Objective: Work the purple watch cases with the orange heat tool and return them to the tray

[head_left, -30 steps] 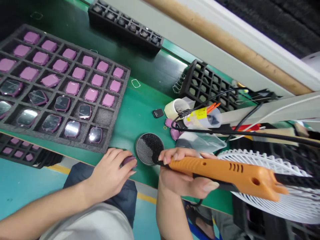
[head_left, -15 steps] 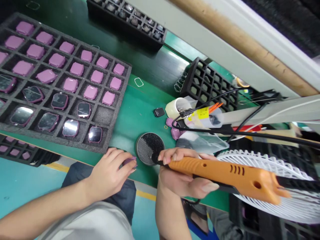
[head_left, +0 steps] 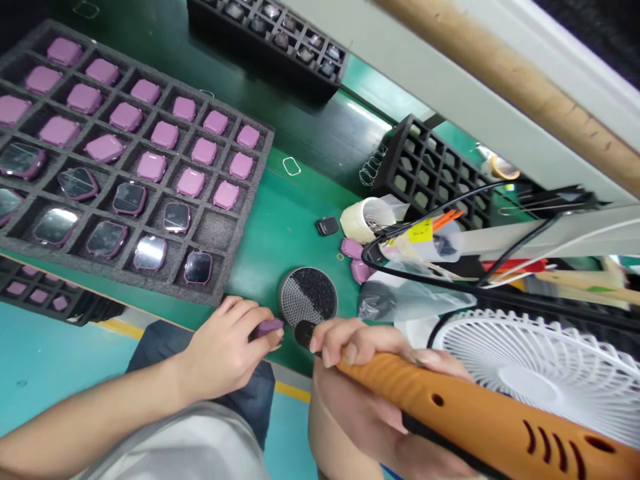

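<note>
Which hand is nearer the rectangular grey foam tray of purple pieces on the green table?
Left. The left hand, holding a purple piece, is by the near right corner of the tray; the right hand, gripping an orange plastic tool, is farther right.

- No text, brand or number can be read.
- Yellow label [head_left: 420,231] on the clear cup [head_left: 425,251], at 3 o'clock from the view's middle: marks too small and blurred to make out.
</note>
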A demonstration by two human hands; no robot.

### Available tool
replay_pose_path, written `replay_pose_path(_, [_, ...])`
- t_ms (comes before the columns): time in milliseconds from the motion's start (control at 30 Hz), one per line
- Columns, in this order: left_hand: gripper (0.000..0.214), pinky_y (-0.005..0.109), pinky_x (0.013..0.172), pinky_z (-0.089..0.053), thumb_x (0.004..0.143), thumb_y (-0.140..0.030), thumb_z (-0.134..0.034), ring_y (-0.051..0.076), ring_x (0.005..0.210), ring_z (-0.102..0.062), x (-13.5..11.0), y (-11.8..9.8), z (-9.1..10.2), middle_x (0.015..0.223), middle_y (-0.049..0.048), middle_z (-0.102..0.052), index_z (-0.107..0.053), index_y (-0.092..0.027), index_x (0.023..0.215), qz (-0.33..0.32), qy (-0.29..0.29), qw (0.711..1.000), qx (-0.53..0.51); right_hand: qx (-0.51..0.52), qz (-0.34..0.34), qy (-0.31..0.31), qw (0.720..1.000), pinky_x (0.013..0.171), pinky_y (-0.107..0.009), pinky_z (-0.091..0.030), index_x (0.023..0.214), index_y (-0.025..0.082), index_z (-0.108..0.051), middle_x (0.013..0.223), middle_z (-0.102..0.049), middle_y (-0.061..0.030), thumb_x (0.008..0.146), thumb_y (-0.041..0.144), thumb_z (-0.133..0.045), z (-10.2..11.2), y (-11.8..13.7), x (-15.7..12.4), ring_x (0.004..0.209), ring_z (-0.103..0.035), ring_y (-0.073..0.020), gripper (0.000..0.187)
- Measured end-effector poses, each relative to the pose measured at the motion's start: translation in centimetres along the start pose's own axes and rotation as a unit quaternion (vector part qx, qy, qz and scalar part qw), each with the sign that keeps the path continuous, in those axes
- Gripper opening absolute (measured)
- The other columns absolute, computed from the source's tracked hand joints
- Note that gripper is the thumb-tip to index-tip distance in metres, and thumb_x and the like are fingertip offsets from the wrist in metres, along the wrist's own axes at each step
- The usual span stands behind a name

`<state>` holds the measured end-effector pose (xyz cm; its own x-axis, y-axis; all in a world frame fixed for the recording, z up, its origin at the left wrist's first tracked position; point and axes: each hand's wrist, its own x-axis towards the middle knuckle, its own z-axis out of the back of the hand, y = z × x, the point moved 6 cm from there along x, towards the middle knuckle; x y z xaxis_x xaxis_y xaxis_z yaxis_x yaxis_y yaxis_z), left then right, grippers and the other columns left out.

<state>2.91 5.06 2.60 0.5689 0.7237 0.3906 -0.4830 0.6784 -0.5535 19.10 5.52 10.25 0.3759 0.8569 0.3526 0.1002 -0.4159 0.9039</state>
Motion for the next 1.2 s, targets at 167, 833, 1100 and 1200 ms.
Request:
replay_pose_path(167, [0.022,0.046,0.093,-0.051,0.107,-0.018,-0.065,0.028,0.108,-0.062,0.0,0.1,-0.2,0.123,0.0113,-0.073,-0.074,-0.019,0.127,-0.001,-0.003,1.0,-0.001,0.013,-0.004,0.031,0.999,0.057,-0.039,-0.055,0.132,0.034,-0.065,0.088,-0.063,0.0026,0.104,0.075,-0.045,-0.2,-1.0,-0.1,0.065,-0.06,-0.0174,0.054])
replay_pose_path(833, [0.019,0.046,0.092,-0.051,0.106,-0.017,-0.064,0.028,0.108,-0.064,0.2,-0.1,0.1,0.12,0.0106,-0.074,-0.074,-0.018,0.123,-0.006,-0.023,1.0,0.001,0.011,0.006,0.111,0.994,0.058,-0.042,-0.058,0.132,0.032,-0.068,0.092,-0.068,0.0004,0.101,0.068,-0.063,-0.6,-1.4,0.0,0.07,-0.066,-0.0193,0.048])
replay_pose_path(1100, [0.018,0.045,0.091,-0.051,0.107,-0.018,-0.066,0.027,0.104,-0.065,0.1,-0.1,-0.1,0.115,0.0094,-0.075,-0.075,-0.02,0.122,-0.004,-0.028,1.0,0.002,0.007,-0.003,0.123,0.992,0.056,-0.04,-0.058,0.134,0.036,-0.067,0.088,-0.067,0.0015,0.101,0.073,-0.057,-0.8,-2.0,-0.1,0.068,-0.065,-0.0189,0.051])
replay_pose_path(1200, [0.017,0.045,0.091,-0.051,0.107,-0.022,-0.069,0.026,0.103,-0.064,0.1,-0.1,-0.1,0.115,0.0089,-0.074,-0.075,-0.02,0.123,-0.002,-0.029,1.0,0.01,0.031,-0.001,0.114,0.993,0.053,-0.039,-0.057,0.132,0.034,-0.068,0.087,-0.067,0.0014,0.102,0.073,-0.054,-0.2,-1.9,0.4,0.066,-0.065,-0.0187,0.052])
